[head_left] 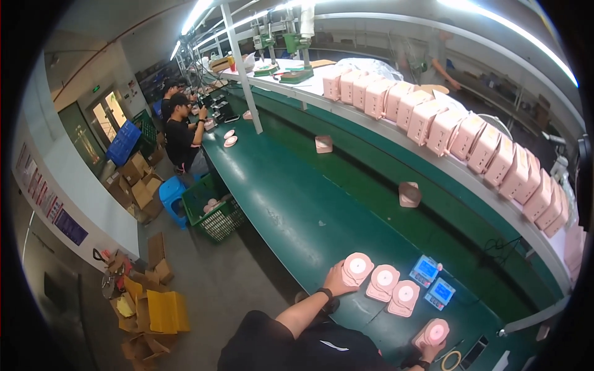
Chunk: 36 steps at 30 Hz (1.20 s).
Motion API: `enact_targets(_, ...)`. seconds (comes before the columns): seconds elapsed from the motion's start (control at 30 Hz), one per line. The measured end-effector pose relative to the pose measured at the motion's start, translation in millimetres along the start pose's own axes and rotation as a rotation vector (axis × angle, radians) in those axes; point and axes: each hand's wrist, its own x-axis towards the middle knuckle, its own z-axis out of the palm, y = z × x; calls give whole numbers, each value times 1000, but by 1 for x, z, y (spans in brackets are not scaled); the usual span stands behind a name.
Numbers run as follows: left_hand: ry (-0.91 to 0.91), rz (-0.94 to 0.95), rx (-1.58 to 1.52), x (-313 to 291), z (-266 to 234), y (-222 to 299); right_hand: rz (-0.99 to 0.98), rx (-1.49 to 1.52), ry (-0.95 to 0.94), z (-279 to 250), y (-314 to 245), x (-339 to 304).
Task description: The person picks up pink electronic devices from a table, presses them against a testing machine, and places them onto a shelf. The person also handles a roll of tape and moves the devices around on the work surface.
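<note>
My left hand (pixel 337 281) is closed around the side of a pink device with a round, white-centred face (pixel 357 267), at the left end of a short row on the green bench (pixel 297 216). Beside it sit two like pink devices, one in the middle (pixel 383 279) and one at the right (pixel 404 297). Nearer the lower right, my right hand (pixel 429 352) grips another pink device (pixel 433 332) from below and the side. Two small blue-screened meters (pixel 427 269) stand just beyond the row.
A phone (pixel 475 352), a tape roll (pixel 451 360) and a pen-like tool (pixel 455 347) lie by my right hand. Many pink boxy units (pixel 427 120) line the raised shelf. Two co-workers (pixel 180 133) are at the far left. A green basket (pixel 216 216) and cartons (pixel 139 185) stand beside the bench.
</note>
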Motion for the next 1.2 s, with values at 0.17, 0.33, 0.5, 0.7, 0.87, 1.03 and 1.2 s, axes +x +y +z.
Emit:
enact_targets(0.17, -47, 6, 13, 3, -1, 2, -32, 9, -6, -6, 33, 20)
enact_targets(0.33, -18, -2, 10, 5, -1, 8, -38, -32, 1, -3, 23, 16)
enact_targets(0.5, 13, 9, 10, 3, -3, 7, 95, 154, -73, 2, -9, -3)
enact_targets(0.7, -7, -200, -458, 36, 4, -36, -203, -26, -237, 2, -26, -31)
enact_targets(0.87, 78, 95, -150, 130, -15, 12, -102, -728, 249, 20, 6, -28)
enact_targets(1.03, -166, 465, 240, 251, 26, 77, -36, -762, 221, 24, -20, -34)
enact_targets(1.2, -269, 791, 530, 322, 124, 147, -17, -998, 305, 22, 2, -31)
